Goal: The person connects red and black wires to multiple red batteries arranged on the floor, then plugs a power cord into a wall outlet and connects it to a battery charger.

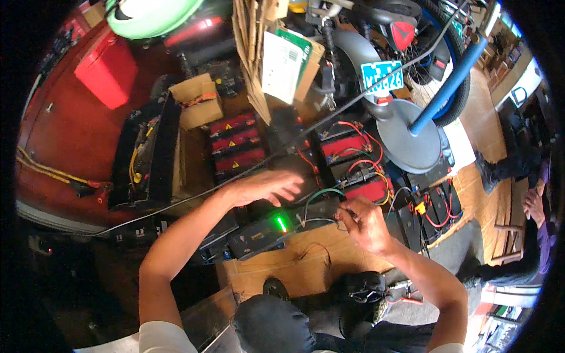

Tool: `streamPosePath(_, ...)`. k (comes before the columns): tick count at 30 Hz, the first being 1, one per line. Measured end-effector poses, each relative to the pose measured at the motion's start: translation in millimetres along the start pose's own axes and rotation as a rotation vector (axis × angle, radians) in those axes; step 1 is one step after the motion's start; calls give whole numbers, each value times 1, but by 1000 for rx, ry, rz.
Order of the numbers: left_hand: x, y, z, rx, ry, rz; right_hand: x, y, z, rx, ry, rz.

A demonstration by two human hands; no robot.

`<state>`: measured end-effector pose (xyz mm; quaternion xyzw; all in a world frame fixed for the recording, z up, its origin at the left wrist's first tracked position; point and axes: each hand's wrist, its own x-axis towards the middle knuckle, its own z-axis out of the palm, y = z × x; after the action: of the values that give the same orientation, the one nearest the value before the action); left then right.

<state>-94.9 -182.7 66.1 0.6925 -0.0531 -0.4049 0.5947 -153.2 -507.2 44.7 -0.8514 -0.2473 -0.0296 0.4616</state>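
Observation:
My left hand (267, 187) hovers, slightly blurred, above a black box-shaped unit (258, 238); its fingers are apart and hold nothing. A bright green light (280, 222) glows on the end of that unit. To the right, my right hand (364, 223) has its fingertips pinched on a thin grey wire (320, 219), whose end the fingers hide. A green wire (324, 191) arcs between the unit's right side and my right hand. Just beyond lie red-topped batteries (364, 191) joined by red and yellow wires (382, 154).
More red-topped batteries (236, 145) stand behind my left hand. A grey cable (326, 119) crosses the scene diagonally. A blue pole on a round grey base (408, 137) rises at right. Pliers (404, 300) lie near my legs. Another person's hands (534, 207) show at far right.

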Motion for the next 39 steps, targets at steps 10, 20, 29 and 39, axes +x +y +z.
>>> streamPosePath(10, -7, 7, -88, 507, 500, 259, 146, -25, 83, 123, -49, 195)
streamPosePath(20, -9, 17, -192, 1180, 601, -47, 236, -42, 206, 640, -511, 324)
streamPosePath(29, -6, -27, -212, 1155, 697, -175, 253, -19, 262, 838, -749, 475)
streamPosePath(39, 7, -57, -228, 964, 905, -159, 273, 0, 278, 313, -602, -185)
